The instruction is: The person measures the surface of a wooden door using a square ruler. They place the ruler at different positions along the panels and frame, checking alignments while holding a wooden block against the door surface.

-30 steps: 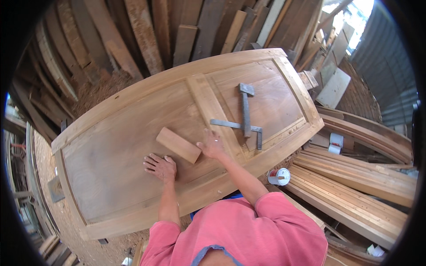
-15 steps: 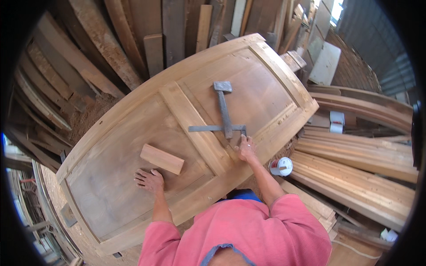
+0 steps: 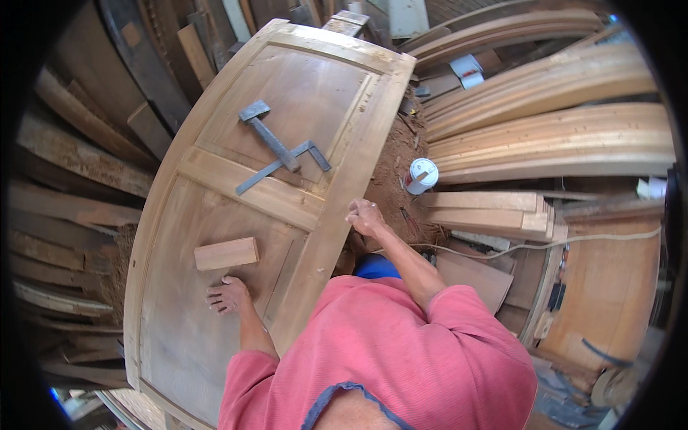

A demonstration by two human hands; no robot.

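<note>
A framed wooden door (image 3: 362,154) with inset panels lies flat before me. My left hand (image 3: 228,295) rests on its near panel, fingers spread, just below a rectangular wood block (image 3: 226,254), and holds nothing. Over the door's right edge is my right hand (image 3: 365,216), its fingers curled in; whatever they may hold is hidden. Farther up the door, a hammer (image 3: 272,142) with a blocky metal head lies on the far panel. Its handle end crosses a metal try square (image 3: 259,177), which spans the middle rail and that panel.
Long stacked boards (image 3: 545,140) lie to the right. A white paint can (image 3: 421,176) stands on the sawdust-strewn floor (image 3: 393,165) beside the door. Planks (image 3: 79,208) lean along the left. A pale cable (image 3: 545,244) runs across the lower right.
The view has turned toward the right. My right hand has left its place beside the square and drawn back to the door's edge, fingers curled. My left hand remains on the panel.
</note>
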